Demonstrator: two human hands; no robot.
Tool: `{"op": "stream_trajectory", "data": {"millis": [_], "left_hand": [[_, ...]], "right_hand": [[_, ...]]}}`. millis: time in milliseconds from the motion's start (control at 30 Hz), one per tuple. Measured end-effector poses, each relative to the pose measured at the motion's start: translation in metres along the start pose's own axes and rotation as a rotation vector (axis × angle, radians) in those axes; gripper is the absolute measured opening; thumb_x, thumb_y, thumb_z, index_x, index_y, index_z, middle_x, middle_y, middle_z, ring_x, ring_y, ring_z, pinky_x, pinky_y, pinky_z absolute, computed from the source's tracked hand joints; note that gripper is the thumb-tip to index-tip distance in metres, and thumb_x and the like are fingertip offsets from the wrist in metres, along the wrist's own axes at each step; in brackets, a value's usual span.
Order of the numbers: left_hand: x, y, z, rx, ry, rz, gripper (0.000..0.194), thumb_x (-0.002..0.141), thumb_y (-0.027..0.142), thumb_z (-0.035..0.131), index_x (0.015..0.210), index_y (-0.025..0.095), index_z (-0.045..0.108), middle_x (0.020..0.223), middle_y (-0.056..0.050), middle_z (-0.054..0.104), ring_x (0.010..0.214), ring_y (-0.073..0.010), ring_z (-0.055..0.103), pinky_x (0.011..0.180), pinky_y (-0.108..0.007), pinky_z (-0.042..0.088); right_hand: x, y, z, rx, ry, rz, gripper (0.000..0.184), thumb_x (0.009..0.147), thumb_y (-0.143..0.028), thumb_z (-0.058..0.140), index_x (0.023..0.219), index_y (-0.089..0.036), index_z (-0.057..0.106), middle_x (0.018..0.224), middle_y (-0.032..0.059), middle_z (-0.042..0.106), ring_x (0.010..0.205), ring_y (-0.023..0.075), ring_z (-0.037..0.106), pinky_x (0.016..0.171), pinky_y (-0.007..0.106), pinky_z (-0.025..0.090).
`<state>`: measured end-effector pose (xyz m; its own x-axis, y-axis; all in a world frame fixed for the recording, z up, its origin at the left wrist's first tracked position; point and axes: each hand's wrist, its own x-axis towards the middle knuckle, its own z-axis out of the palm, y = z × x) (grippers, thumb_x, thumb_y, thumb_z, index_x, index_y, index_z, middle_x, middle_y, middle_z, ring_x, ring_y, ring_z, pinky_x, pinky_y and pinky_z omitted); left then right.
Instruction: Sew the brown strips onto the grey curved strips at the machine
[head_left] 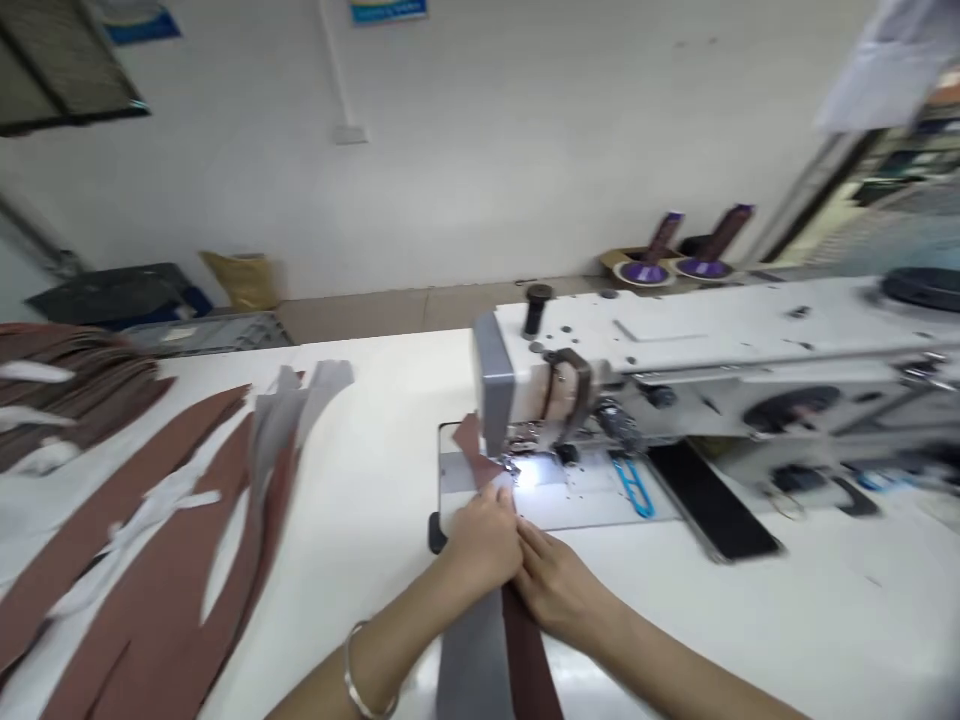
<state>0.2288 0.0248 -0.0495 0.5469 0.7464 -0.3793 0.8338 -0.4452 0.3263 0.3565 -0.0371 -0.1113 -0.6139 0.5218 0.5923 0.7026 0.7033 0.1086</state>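
A white sewing machine [675, 350] stands on the white table [825, 620], its lamp lighting the needle area [525, 468]. A brown and grey fabric strip [517, 650] runs from the front edge up under the presser foot. My left hand [484, 540], a bangle on its wrist, presses the strip just in front of the needle with fingers closed on it. Touching it on the right, my right hand [559, 585] lies on the same strip, fingers pinched on the fabric.
Several long brown and grey cut strips [150, 560] lie spread over the left of the table. Blue thread snips [634, 490] and a black phone [712, 510] lie by the machine bed. Two thread cones [679, 250] stand behind the machine.
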Motion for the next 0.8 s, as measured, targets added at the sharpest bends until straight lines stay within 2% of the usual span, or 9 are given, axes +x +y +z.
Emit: {"op": "stream_trajectory", "data": {"millis": [133, 267, 467, 667, 800], "left_hand": [[0.003, -0.001, 0.002, 0.028, 0.016, -0.059, 0.058, 0.089, 0.01, 0.031, 0.147, 0.008, 0.035, 0.142, -0.016, 0.046, 0.125, -0.0213, 0.049, 0.106, -0.03, 0.038], [0.005, 0.0, 0.002, 0.057, -0.021, -0.054, 0.058, 0.091, 0.007, 0.028, 0.149, 0.003, 0.028, 0.148, -0.017, 0.04, 0.134, -0.0191, 0.041, 0.111, -0.028, 0.033], [0.008, 0.008, -0.003, 0.178, -0.061, -0.074, 0.058, 0.092, 0.005, 0.025, 0.15, 0.001, 0.027, 0.15, -0.017, 0.038, 0.137, -0.0214, 0.037, 0.112, -0.028, 0.031], [0.014, 0.008, -0.007, 0.181, -0.043, 0.02, 0.055, 0.09, 0.002, 0.025, 0.14, 0.005, 0.047, 0.148, -0.016, 0.042, 0.133, -0.0228, 0.042, 0.109, -0.03, 0.034], [0.016, 0.01, -0.01, 0.155, -0.058, -0.006, 0.055, 0.091, 0.005, 0.027, 0.145, 0.006, 0.041, 0.15, -0.016, 0.04, 0.133, -0.023, 0.042, 0.109, -0.03, 0.034]], "right_hand": [[0.001, 0.001, 0.004, -0.076, 0.031, 0.002, 0.03, 0.084, -0.003, 0.044, 0.101, 0.003, 0.067, 0.104, 0.0282, 0.068, 0.105, 0.0328, 0.065, 0.089, 0.047, 0.058], [0.003, 0.005, 0.004, -0.117, 0.06, -0.002, 0.029, 0.084, -0.005, 0.043, 0.094, 0.003, 0.068, 0.1, 0.0276, 0.069, 0.098, 0.0324, 0.067, 0.085, 0.045, 0.058], [-0.001, 0.002, 0.008, -0.106, -0.006, -0.009, 0.025, 0.082, -0.007, 0.046, 0.092, 0.001, 0.067, 0.098, 0.0284, 0.068, 0.098, 0.0327, 0.067, 0.088, 0.05, 0.056], [-0.002, 0.004, 0.006, -0.12, 0.001, 0.0, 0.024, 0.081, -0.007, 0.05, 0.095, 0.004, 0.066, 0.098, 0.0287, 0.068, 0.095, 0.0341, 0.067, 0.085, 0.048, 0.056], [-0.003, 0.007, 0.004, -0.111, -0.035, -0.016, 0.023, 0.083, -0.008, 0.05, 0.096, 0.004, 0.065, 0.096, 0.0281, 0.068, 0.096, 0.0332, 0.067, 0.088, 0.05, 0.054]]}}
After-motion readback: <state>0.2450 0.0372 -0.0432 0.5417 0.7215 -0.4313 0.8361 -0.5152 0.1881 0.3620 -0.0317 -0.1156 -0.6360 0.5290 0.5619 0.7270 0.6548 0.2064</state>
